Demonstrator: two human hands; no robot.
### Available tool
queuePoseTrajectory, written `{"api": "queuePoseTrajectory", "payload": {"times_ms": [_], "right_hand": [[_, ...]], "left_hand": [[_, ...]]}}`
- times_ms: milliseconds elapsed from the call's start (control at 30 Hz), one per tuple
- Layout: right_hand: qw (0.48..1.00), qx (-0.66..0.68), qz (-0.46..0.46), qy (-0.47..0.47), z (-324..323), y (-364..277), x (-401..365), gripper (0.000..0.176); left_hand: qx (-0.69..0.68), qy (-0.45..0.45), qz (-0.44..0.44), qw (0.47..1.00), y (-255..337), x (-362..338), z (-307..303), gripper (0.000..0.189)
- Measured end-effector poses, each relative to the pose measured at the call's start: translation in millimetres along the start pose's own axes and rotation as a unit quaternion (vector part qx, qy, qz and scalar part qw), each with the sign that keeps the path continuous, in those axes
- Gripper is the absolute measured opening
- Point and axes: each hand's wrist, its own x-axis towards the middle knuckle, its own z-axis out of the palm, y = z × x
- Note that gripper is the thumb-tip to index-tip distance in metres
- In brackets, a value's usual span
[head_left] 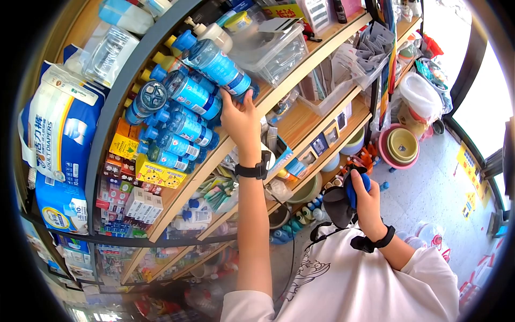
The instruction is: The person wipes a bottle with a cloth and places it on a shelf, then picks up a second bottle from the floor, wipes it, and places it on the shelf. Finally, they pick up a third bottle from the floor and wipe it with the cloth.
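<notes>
My left hand point(241, 121) reaches up to the shelf, its thumb and fingers pinching the base of a clear bottle point(220, 63) with a blue label and blue cap. That bottle lies tilted on several similar blue-labelled bottles point(188, 126). Lower right, in front of the white shirt, my right hand point(366, 201) is closed around a dark grey and blue object point(342, 199), whose exact kind I cannot make out. A black band circles each wrist.
Yellow boxes point(159, 170) sit beside the bottles, and a clear plastic bin point(273, 53) stands right of them. Wooden shelf edges point(316, 45) run diagonally. An adult diaper pack point(63, 123) is at left. Stacked basins point(401, 146) and large water bottles point(431, 234) are on the floor.
</notes>
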Motion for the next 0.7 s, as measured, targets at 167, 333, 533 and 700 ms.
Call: {"api": "queuePoseTrajectory", "payload": {"times_ms": [167, 333, 533, 700], "right_hand": [[1.000, -0.005, 0.015, -0.017, 6, -3, -3, 0.037], [0.999, -0.016, 0.020, -0.044, 12, -1, -5, 0.038], [0.999, -0.011, 0.026, -0.030, 13, 0, -5, 0.037], [1.000, -0.006, 0.029, -0.010, 9, 2, -6, 0.038]], "left_hand": [[-0.010, 0.001, 0.000, 1.000, 7, 5, 0, 0.057], [-0.096, -0.004, -0.001, 0.995, 6, 12, -5, 0.048], [-0.031, 0.040, 0.017, 0.999, -5, 14, 4, 0.051], [0.076, 0.074, 0.023, 0.994, 10, 14, 7, 0.051]]}}
